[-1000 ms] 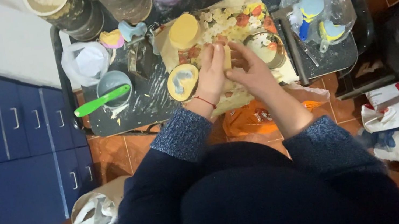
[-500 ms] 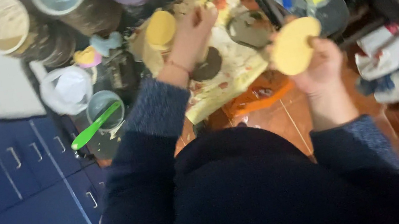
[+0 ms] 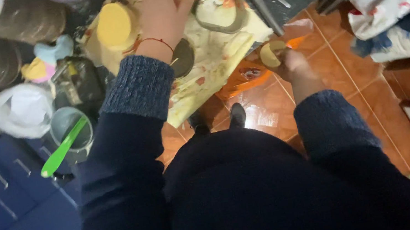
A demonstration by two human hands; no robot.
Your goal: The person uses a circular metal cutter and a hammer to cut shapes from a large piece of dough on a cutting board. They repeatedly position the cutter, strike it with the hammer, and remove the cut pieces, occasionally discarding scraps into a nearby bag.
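Tiled floor | right hand [image 3: 294, 63] fingers grasp dough disc [image 3: 272, 54] | left hand [image 3: 162, 13] flat on cloth [image 3: 212, 60]

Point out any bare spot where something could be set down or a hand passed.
Bare tiled floor lies between the right hand and the white bags. The tabletop is crowded: the left hand rests on the patterned cloth among the yellow disc, ring and tins.

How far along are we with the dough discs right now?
Done: one yellow disc lies on the floral cloth. In hand: the right hand holds a disc low over the floor; the left hand rests on the cloth. Left: that disc isn't set down.
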